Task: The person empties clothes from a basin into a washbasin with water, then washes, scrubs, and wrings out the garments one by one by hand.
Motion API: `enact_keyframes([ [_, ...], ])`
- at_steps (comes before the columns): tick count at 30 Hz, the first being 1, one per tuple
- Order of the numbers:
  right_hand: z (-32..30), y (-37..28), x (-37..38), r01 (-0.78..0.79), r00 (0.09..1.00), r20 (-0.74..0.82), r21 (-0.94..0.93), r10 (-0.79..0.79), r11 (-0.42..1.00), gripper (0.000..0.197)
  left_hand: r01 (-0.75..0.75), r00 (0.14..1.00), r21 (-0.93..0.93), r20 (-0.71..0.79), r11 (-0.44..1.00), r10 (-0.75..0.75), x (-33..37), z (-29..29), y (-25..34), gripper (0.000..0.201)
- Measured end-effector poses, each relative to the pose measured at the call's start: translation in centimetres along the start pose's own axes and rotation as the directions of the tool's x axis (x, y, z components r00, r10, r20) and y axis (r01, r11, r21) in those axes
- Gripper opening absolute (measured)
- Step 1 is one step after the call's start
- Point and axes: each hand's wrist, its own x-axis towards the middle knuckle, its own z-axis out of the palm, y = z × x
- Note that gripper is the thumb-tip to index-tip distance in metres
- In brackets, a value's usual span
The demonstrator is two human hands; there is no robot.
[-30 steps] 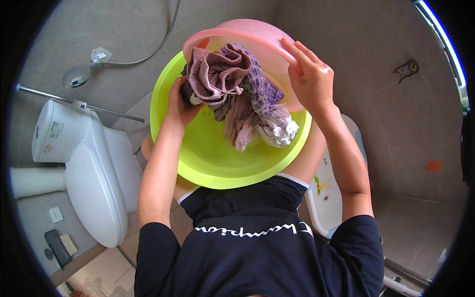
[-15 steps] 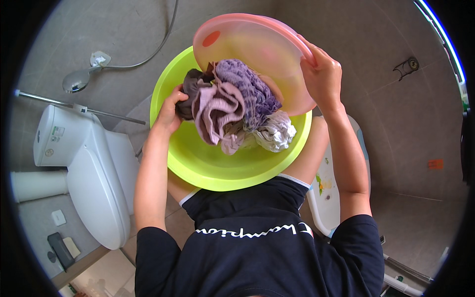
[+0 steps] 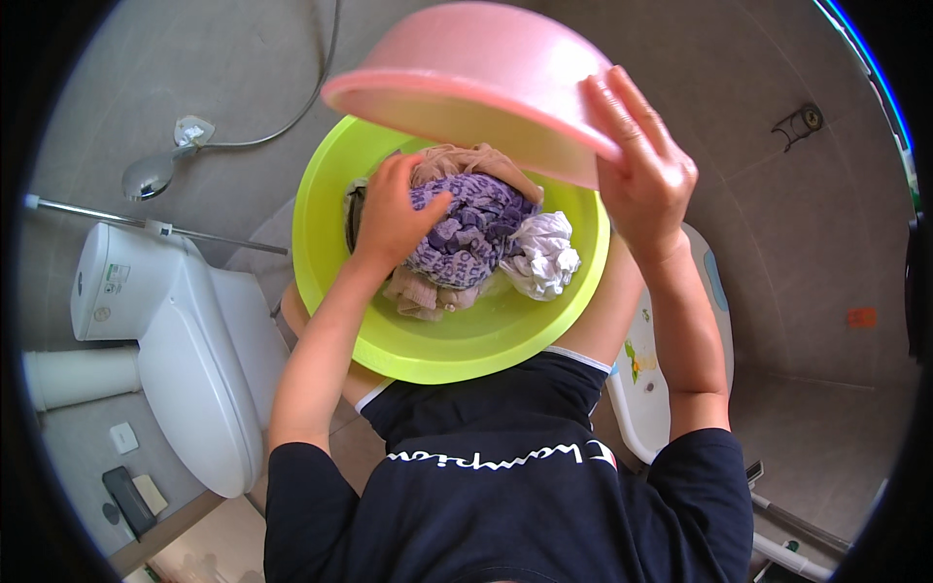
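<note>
A lime-green basin (image 3: 428,369) rests on my lap with a heap of laundry in it. On top lies a purple patterned cloth (image 3: 466,233), with a beige garment (image 3: 486,165) behind it and a crumpled white cloth (image 3: 541,257) to its right. My left hand (image 3: 394,209) is over the heap's left side, thumb apart from the fingers, holding nothing that I can see. A dark cloth (image 3: 355,209) shows beside it. My right hand (image 3: 646,160) grips the rim of a pink basin (image 3: 486,58), tilted mouth-down above the green one's far side.
A white toilet (image 3: 194,379) stands at the left, below a metal rail (image 3: 224,243). A shower head (image 3: 148,178) with its hose hangs on the wall beyond. To my right is a white baby bathtub (image 3: 646,379), partly hidden by my arm.
My right hand has tipped the pink basin over, from upright and slanted to mouth-down. My left hand has let go of the clothes' left edge and moved up and right over the heap.
</note>
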Motion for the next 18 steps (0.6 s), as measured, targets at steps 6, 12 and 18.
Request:
enact_keyframes([
  [6, -3.7, 4.3, -1.7, -0.459, 0.861, -0.142, 0.192, 0.488, 0.867, 0.028, -0.104, 0.97, 0.476, 0.244, 0.873, -0.018, 2.1, 5.2, 0.1, 0.088],
  [12, -8.6, 11.1, -10.0, -0.703, 0.273, -0.353, 0.561, 0.895, 0.436, 0.028, -0.089, 0.873, 0.633, 0.422, 0.769, -0.246, 1.5, 7.8, -1.2, 0.1],
  [18, -16.8, 16.2, -34.0, -0.727, -0.32, -0.446, 0.681, 0.836, 0.086, 0.032, -0.05, 0.804, 0.649, 0.477, 0.759, -0.355, 2.0, 10.5, -2.4, 0.105],
])
